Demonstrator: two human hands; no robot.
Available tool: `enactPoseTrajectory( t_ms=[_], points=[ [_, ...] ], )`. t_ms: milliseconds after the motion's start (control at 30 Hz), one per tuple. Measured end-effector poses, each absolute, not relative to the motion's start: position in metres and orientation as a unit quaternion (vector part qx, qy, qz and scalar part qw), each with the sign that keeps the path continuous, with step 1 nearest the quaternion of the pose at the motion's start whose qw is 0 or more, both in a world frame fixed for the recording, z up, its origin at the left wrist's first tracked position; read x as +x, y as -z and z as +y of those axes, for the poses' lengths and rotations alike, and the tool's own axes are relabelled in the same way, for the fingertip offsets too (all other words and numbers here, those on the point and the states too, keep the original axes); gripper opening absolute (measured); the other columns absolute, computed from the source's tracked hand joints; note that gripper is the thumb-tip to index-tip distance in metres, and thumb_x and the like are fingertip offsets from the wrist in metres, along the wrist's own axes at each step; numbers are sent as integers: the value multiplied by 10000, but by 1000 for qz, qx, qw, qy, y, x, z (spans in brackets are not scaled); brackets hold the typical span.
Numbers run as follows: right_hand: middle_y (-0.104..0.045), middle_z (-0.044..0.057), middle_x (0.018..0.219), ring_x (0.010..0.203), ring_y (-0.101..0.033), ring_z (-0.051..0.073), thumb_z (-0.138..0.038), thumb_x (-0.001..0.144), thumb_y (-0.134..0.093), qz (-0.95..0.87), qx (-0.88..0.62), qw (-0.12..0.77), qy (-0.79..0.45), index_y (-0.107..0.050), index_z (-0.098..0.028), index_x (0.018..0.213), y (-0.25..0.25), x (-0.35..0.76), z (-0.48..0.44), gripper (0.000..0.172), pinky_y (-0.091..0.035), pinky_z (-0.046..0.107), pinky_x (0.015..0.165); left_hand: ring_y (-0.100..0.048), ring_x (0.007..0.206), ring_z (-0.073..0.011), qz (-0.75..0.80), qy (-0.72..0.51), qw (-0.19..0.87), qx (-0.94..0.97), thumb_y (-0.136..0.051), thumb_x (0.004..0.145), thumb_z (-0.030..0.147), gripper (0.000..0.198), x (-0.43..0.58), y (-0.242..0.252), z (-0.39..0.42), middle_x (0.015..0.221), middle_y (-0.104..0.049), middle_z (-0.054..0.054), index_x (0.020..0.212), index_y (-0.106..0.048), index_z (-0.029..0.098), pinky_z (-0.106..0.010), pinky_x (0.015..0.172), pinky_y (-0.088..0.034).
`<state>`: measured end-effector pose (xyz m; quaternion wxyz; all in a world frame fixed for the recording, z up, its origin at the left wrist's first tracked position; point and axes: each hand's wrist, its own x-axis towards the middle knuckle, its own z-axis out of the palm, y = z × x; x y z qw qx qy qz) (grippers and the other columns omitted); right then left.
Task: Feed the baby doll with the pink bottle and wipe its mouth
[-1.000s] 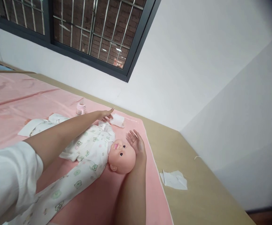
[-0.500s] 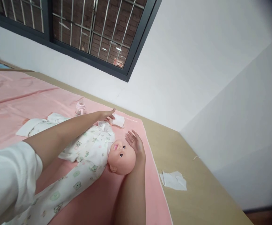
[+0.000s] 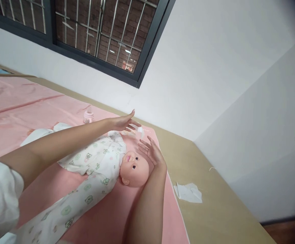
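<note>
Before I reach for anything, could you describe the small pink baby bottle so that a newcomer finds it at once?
Start at the dark barred window; below lies a broad pink sheet. Near its far edge, beyond the bald doll in white printed clothes, stands the small pink baby bottle. Unlike the lying doll, it is upright, pink near the top.

Smooth, softly glossy plastic forms the doll's head [image 3: 135, 173] | matt, printed cloth makes its outfit [image 3: 108, 169] | creased cloth sheet [image 3: 17, 105] shows faint sheen | clear, plastic-looking bottle [image 3: 88, 117] | matt, creased paper tissue [image 3: 188, 192] | metal window bars [image 3: 101, 17] gleam | matt, smooth wall [image 3: 200, 67]
</note>
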<state>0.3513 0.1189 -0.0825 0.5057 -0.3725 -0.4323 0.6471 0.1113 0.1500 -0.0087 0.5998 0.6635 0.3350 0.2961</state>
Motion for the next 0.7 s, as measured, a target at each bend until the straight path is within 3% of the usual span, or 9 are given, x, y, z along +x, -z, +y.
enactPoseTrajectory(
  t_ms=[200, 333, 400, 533, 600, 700],
  points=[
    [-686, 10, 907, 835, -669, 151, -364, 766, -683, -479, -370, 569, -556, -540, -246, 1182, 40, 356, 98, 456, -550, 307, 784, -406, 1231, -252, 222, -293, 607, 704, -83, 900, 711, 810, 112, 6, 110, 1447, -423, -82, 1238, -613, 201, -355, 1019, -325],
    [-664, -3, 924, 855, -625, 135, -281, 681, -757, -578, -374, 552, -470, -561, -255, 1175, 15, 357, 80, 532, -511, 287, 815, -427, 1231, -247, 188, -297, 557, 752, -170, 887, 736, 763, 105, 4, 79, 1370, -504, -87, 1173, -648, 215, -338, 982, -359],
    [-664, 22, 988, 885, -615, 149, -285, 688, -744, -614, -384, 542, -426, -581, -246, 1149, 3, 354, 71, 491, -498, 285, 800, -478, 1179, -238, 204, -282, 500, 793, -271, 899, 700, 672, 97, -1, 65, 1249, -588, -83, 1106, -672, 202, -323, 950, -380],
    [-666, 44, 1010, 873, -605, 155, -306, 753, -677, -666, -391, 514, -373, -587, -248, 1150, -20, 341, 52, 412, -482, 273, 747, -587, 841, -207, 316, -292, 363, 826, -511, 857, 585, 457, 78, -8, 46, 870, -650, -45, 862, -671, 156, -321, 777, -434],
    [-662, 43, 989, 841, -600, 147, -310, 788, -646, -697, -393, 474, -367, -581, -254, 1167, -30, 330, 41, 388, -475, 260, 710, -588, 865, -214, 354, -356, 327, 801, -538, 847, 554, 405, 70, -8, 40, 914, -646, -42, 898, -646, 167, -334, 779, -445],
    [-645, 52, 1021, 914, -596, 155, -296, 844, -591, -765, -376, 376, -362, -575, -250, 1192, -43, 311, 24, 351, -477, 259, 734, -533, 1109, -243, 347, -436, 286, 779, -601, 823, 506, 422, 60, -7, 31, 1194, -592, -57, 1125, -579, 212, -380, 932, -419]
  ],
)
